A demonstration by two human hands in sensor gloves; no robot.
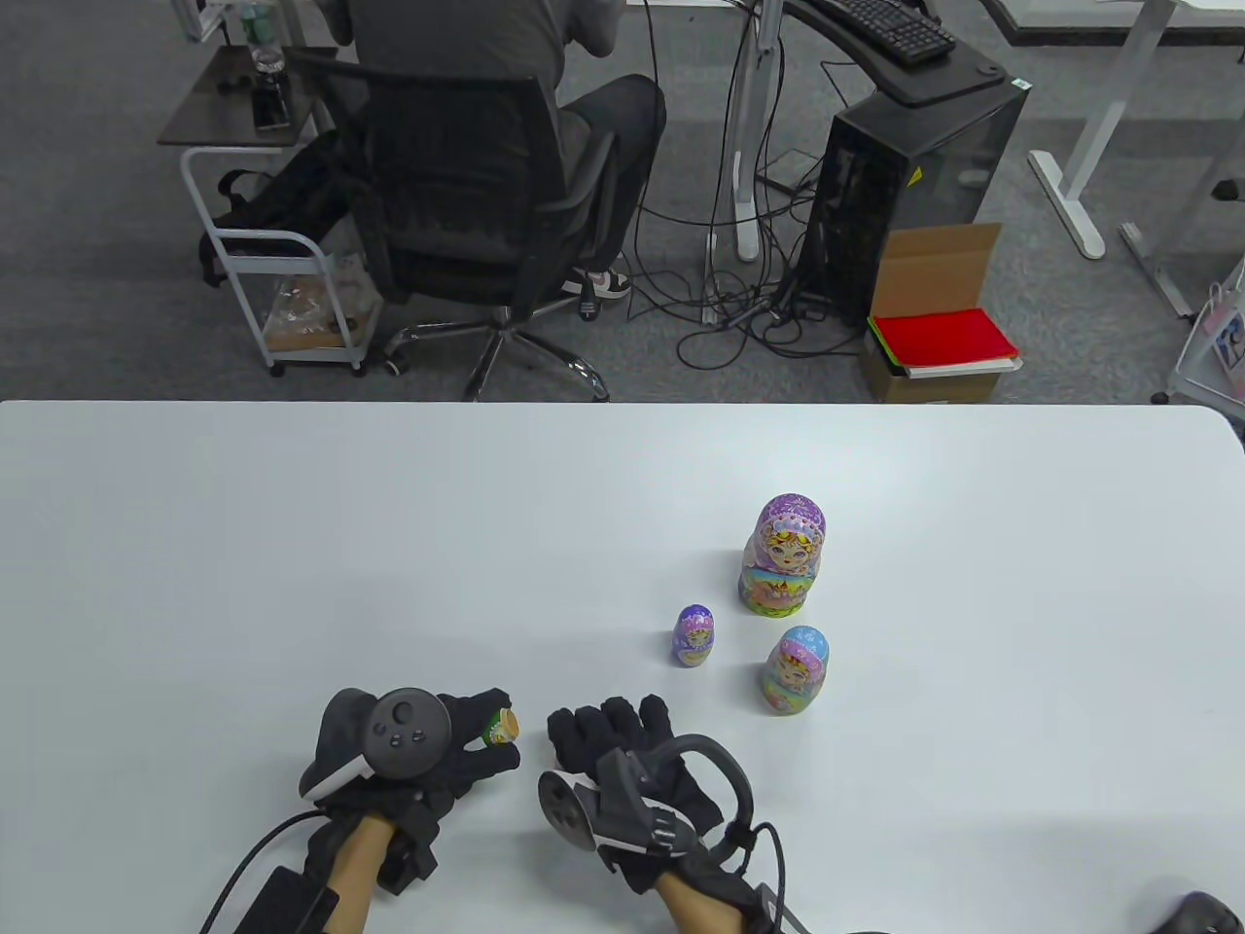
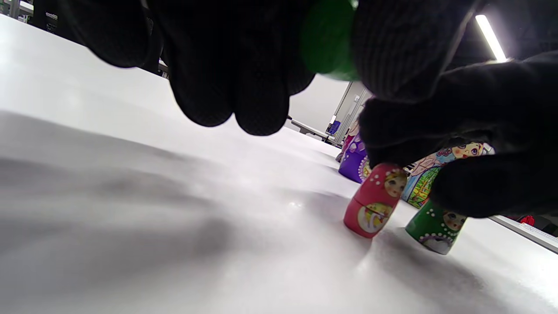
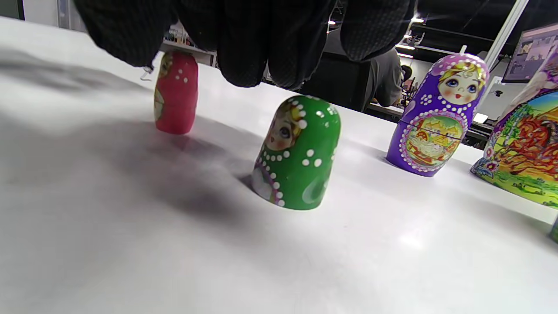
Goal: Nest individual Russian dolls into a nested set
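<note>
My left hand (image 1: 481, 736) holds a green doll half (image 1: 502, 726) with its hollow wooden inside turned to the right; in the left wrist view the half (image 2: 328, 39) sits between my fingers. My right hand (image 1: 608, 728) hovers palm down over a small red doll (image 3: 175, 93) and a green doll top half (image 3: 298, 152), both standing on the table and hidden in the table view. One right fingertip (image 2: 383, 148) touches the red doll's top (image 2: 375, 200). A small purple doll (image 1: 693, 635), a blue doll (image 1: 796, 669) and a large purple doll (image 1: 783, 555) stand to the right, further back.
The white table (image 1: 292, 545) stretches wide to the left and behind the dolls. Past its far edge are a person in an office chair (image 1: 467, 195), a computer tower (image 1: 914, 185) and a cardboard box (image 1: 939, 311).
</note>
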